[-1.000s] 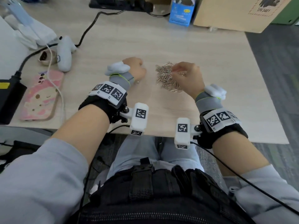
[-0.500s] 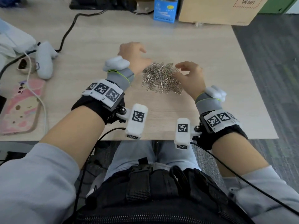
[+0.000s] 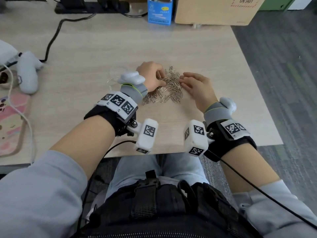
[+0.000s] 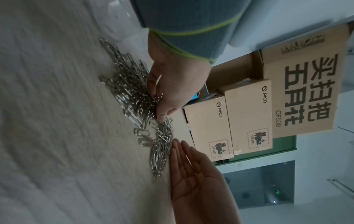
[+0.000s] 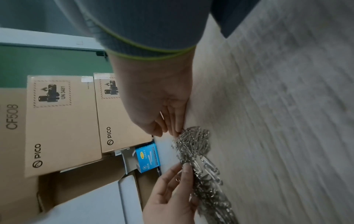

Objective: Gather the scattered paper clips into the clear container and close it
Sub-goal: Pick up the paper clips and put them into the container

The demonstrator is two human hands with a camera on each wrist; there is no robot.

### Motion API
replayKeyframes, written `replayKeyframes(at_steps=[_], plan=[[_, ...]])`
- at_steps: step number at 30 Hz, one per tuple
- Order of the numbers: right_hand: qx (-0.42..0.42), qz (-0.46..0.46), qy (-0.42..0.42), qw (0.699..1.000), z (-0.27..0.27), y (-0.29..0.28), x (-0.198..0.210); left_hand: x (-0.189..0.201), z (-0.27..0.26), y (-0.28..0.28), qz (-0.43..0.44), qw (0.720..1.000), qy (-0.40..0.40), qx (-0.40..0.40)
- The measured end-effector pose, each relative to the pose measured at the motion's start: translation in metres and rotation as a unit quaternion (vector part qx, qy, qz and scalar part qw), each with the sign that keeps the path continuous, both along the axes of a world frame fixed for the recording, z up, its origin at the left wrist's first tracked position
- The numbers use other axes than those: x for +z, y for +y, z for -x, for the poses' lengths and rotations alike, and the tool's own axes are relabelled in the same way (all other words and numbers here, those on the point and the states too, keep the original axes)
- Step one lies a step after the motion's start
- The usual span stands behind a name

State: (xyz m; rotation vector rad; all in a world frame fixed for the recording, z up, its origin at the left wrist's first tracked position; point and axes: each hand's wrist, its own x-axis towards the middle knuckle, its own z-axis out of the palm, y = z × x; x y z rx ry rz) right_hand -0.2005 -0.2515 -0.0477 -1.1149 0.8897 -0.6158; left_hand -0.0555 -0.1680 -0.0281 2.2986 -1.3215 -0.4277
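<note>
A pile of silver paper clips [image 3: 169, 88] lies mid-table on the light wood table [image 3: 120, 45]. My left hand [image 3: 158, 74] rests on the pile's left side, fingers laid over the clips [image 4: 130, 91]. My right hand [image 3: 186, 79] stands against the pile's right side with straight fingers [image 4: 182, 150] touching the clips [image 5: 195, 145]. Neither hand holds anything that I can see. The clear container [image 3: 114, 79] sits on the table just left of my left wrist, partly hidden by the wrist band; whether it is open is unclear.
A white controller [image 3: 28, 73] and a pink phone case [image 3: 12, 124] lie at the left, with a black cable [image 3: 54, 35] running back. A blue carton [image 3: 159, 12] and cardboard boxes [image 3: 217, 9] stand along the far edge. The table's right edge [image 3: 253, 83] is near.
My left hand has come from left of the pile onto its left side. The right hand has opened flat against the right side. The pile sits squeezed between both hands.
</note>
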Motion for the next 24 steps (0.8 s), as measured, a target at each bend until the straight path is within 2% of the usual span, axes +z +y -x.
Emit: replayKeyframes(at_steps=[6,10,14,17,19,24], plan=[[-0.004,-0.059,-0.024,0.998,-0.001,-0.001,0.01,0.002,-0.006,-0.003,0.038,0.999,0.018,0.018],[-0.026,-0.071,-0.045,0.996,-0.005,-0.002,0.014,0.013,-0.009,-0.005,0.075,0.995,0.07,0.007],[0.013,-0.155,-0.088,0.984,-0.013,-0.001,0.019,0.028,-0.005,-0.011,0.103,0.975,0.191,-0.054],[0.056,-0.229,-0.115,0.965,-0.019,0.001,0.024,0.034,0.005,-0.018,0.103,0.965,0.214,-0.114],[0.07,-0.243,-0.116,0.961,-0.021,0.0,0.026,0.033,0.01,-0.023,0.097,0.962,0.222,-0.129],[0.004,-0.264,-0.144,0.954,-0.017,-0.005,0.024,0.035,0.019,-0.032,0.1,0.957,0.234,-0.139]])
